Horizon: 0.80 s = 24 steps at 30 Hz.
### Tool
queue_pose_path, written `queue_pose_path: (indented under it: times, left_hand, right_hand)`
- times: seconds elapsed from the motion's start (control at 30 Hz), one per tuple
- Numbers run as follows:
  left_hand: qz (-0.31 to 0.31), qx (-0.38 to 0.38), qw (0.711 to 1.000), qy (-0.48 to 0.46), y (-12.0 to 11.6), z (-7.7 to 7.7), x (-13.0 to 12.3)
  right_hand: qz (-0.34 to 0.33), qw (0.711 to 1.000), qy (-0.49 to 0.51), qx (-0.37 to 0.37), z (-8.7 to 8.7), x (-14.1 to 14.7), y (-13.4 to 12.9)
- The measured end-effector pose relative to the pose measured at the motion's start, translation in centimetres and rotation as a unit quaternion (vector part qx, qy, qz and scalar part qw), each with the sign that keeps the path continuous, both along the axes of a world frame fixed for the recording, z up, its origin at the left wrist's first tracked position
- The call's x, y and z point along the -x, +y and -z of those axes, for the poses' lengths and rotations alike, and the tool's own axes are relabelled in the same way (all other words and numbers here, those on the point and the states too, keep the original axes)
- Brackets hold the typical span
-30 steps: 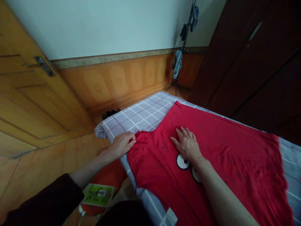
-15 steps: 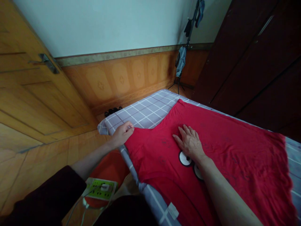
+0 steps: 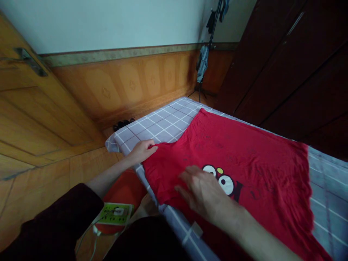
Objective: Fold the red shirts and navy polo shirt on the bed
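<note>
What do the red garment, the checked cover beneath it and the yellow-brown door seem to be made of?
Red garment: soft matte fabric, perhaps cotton jersey, judging by its fine creases.
Checked cover: matte cloth, fibre unclear; it drapes over the edge.
Door: probably wood, or a wood-look surface, faintly glossy, with recessed panels.

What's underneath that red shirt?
A grey checked cloth shows past several edges of the red shirt, which is spread over it. The shirt covers whatever else might lie beneath its middle, so that cannot be seen.
</note>
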<state>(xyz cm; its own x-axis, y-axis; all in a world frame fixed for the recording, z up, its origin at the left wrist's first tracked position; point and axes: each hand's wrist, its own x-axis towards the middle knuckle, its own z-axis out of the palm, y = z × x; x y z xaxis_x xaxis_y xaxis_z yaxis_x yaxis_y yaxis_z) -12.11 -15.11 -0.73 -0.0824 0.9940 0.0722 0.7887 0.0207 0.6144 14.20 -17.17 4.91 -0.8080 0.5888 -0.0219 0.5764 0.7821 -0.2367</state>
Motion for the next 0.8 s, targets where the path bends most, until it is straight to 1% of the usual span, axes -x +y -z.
queue_pose_path:
  times: [0.03,0.07,0.13,0.23,0.3,0.37,0.43,0.53,0.6,0.67,0.73,0.8]
  left_hand:
    - [0.002,0.001,1.0,-0.014,0.1,0.0,0.2]
    - [0.007,0.003,1.0,-0.03,0.1,0.0,0.3]
    - [0.024,0.01,0.998,-0.06,-0.1,-0.1,0.5]
    - [0.057,0.028,0.993,-0.097,-0.2,-0.4,1.0]
    - [0.077,0.042,0.989,-0.121,-0.1,-0.6,1.5]
    - [0.093,0.048,0.985,-0.135,0.1,-0.7,1.9]
    - [0.104,0.047,0.984,-0.135,0.4,-0.8,2.1]
    - [0.124,0.045,0.984,-0.118,0.9,-0.9,1.7]
    - [0.141,0.049,0.984,-0.093,1.3,-0.9,1.1]
    - [0.143,0.054,0.985,-0.076,1.9,-0.9,0.4]
    - [0.129,0.049,0.987,-0.079,2.5,-0.9,0.1]
    - [0.111,0.036,0.989,-0.087,2.8,-1.0,0.2]
  right_hand:
    - [-0.02,1.0,0.003,0.012,0.4,0.1,-1.8]
    - [-0.023,1.0,-0.001,0.009,1.0,0.3,-3.3]
    - [-0.026,0.999,-0.028,-0.013,2.6,0.6,-5.4]
    - [-0.003,0.997,-0.045,-0.055,4.5,1.5,-6.4]
    - [0.013,0.996,-0.025,-0.079,4.9,2.2,-6.2]
    - [0.006,0.995,-0.014,-0.103,4.9,2.9,-6.0]
    - [-0.02,0.993,-0.012,-0.119,4.8,3.3,-5.9]
    - [-0.044,0.993,0.003,-0.113,4.9,3.5,-6.0]
    - [-0.039,0.993,0.032,-0.108,4.7,3.4,-6.1]
    - [-0.022,0.992,0.066,-0.104,4.2,3.1,-6.2]
    - [-0.005,0.991,0.094,-0.09,3.5,2.9,-6.3]
    - [0.015,0.991,0.109,-0.071,2.8,2.8,-6.4]
